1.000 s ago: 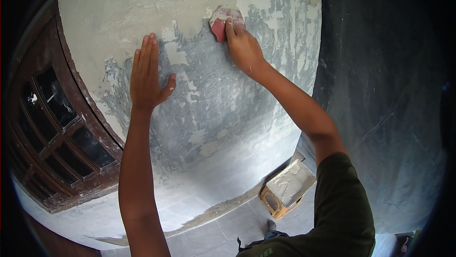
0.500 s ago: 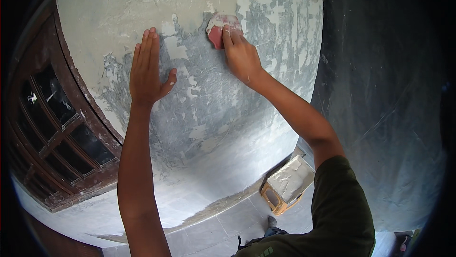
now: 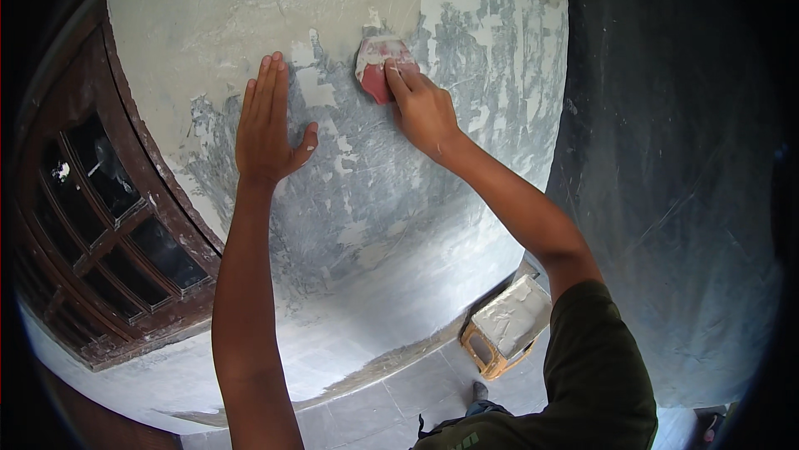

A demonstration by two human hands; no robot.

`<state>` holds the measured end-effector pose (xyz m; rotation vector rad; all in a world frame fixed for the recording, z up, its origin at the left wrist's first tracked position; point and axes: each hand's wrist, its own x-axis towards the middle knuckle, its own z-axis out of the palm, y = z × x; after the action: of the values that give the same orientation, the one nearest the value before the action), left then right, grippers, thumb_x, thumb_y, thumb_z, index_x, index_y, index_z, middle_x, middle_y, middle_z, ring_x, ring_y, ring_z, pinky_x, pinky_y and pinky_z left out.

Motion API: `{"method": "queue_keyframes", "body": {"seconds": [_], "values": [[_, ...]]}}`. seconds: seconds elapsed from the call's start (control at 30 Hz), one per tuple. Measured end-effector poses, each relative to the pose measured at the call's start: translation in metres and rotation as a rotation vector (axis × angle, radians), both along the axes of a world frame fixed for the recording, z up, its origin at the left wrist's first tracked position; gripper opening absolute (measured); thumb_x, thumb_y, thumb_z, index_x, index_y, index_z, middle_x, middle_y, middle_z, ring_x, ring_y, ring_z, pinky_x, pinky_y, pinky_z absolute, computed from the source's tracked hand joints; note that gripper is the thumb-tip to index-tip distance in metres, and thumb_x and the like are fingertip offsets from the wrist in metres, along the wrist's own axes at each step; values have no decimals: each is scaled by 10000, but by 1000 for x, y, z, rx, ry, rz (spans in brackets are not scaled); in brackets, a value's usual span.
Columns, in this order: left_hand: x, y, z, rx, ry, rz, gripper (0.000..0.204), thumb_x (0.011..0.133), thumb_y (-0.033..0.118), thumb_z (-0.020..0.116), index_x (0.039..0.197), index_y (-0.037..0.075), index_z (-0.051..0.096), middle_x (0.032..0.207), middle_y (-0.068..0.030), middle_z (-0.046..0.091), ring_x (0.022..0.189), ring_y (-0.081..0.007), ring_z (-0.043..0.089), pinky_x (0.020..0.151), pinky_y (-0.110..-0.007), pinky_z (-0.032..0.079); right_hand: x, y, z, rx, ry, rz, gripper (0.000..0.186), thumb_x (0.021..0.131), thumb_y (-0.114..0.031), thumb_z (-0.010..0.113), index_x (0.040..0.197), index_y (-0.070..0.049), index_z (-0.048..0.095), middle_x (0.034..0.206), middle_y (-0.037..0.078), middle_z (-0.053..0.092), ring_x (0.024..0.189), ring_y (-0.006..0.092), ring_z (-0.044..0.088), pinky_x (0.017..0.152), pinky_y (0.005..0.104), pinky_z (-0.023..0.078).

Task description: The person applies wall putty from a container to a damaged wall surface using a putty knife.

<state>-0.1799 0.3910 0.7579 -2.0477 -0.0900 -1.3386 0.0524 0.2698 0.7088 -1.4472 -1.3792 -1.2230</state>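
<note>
My left hand point(image 3: 268, 129) lies flat against the wall, fingers stretched upward and the thumb held apart. To its right, my right hand point(image 3: 424, 113) grips a red putty scraper point(image 3: 374, 75) whose upper part is smeared with off-white putty. The scraper rests against the wall point(image 3: 333, 200) at the border between a smooth cream coat above and a grey, patchy surface below. Pale streaks and flecks of putty mark the grey part around both hands. The fingers under the scraper are hidden.
At the left stands a brown wooden window frame point(image 3: 108, 242) with dark panes. Down at the right, a tray of whitish putty point(image 3: 512, 317) rests on a yellowish stool point(image 3: 487, 358) on grey floor tiles point(image 3: 366, 412). A dark wall point(image 3: 666, 159) rises on the right.
My right hand has drawn the scraper a little downward and slightly left over the wall. My left hand keeps its place on the wall while the view shifts slightly.
</note>
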Motion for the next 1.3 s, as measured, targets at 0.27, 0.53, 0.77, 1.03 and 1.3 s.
{"method": "queue_keyframes", "body": {"seconds": [0.27, 0.53, 0.77, 1.03, 1.3], "values": [[11, -6, 3, 4, -2, -32, 865, 856, 368, 607, 1544, 7, 227, 1581, -180, 321, 1484, -330, 281, 1198, -481, 241, 36, -23, 96, 293, 88, -80, 493, 773, -13, 642, 1264, -38, 607, 928, 162, 663, 785, 355, 667, 660, 424, 553], [4, -2, -1, -27, 17, -63, 897, 798, 267, 620, 1548, -1, 208, 1576, -200, 320, 1477, -379, 279, 1178, -530, 245, -11, -10, 0, 77, -62, 60, 542, 759, 8, 645, 1294, 43, 565, 972, 161, 628, 782, 308, 675, 606, 404, 577], [13, -6, 2, 4, -5, -25, 855, 863, 376, 603, 1540, 5, 237, 1578, -188, 325, 1482, -334, 285, 1194, -483, 249, 44, -23, 97, 296, 111, -111, 449, 811, -28, 622, 1257, -4, 585, 949, 166, 667, 781, 379, 670, 666, 454, 554], [3, -2, 1, 2, 4, -11, 864, 863, 387, 601, 1543, 7, 228, 1581, -184, 319, 1485, -330, 279, 1193, -485, 252, -20, -12, -13, 23, -15, 144, 559, 755, 32, 664, 1303, 38, 552, 947, 183, 639, 751, 364, 665, 662, 423, 570], [11, -5, 2, 6, -5, -32, 872, 839, 346, 601, 1547, 11, 218, 1584, -183, 314, 1485, -346, 274, 1187, -507, 248, 36, -14, 75, 260, 95, -27, 478, 799, 12, 606, 1270, 52, 539, 942, 214, 657, 808, 409, 658, 689, 464, 550]]}}
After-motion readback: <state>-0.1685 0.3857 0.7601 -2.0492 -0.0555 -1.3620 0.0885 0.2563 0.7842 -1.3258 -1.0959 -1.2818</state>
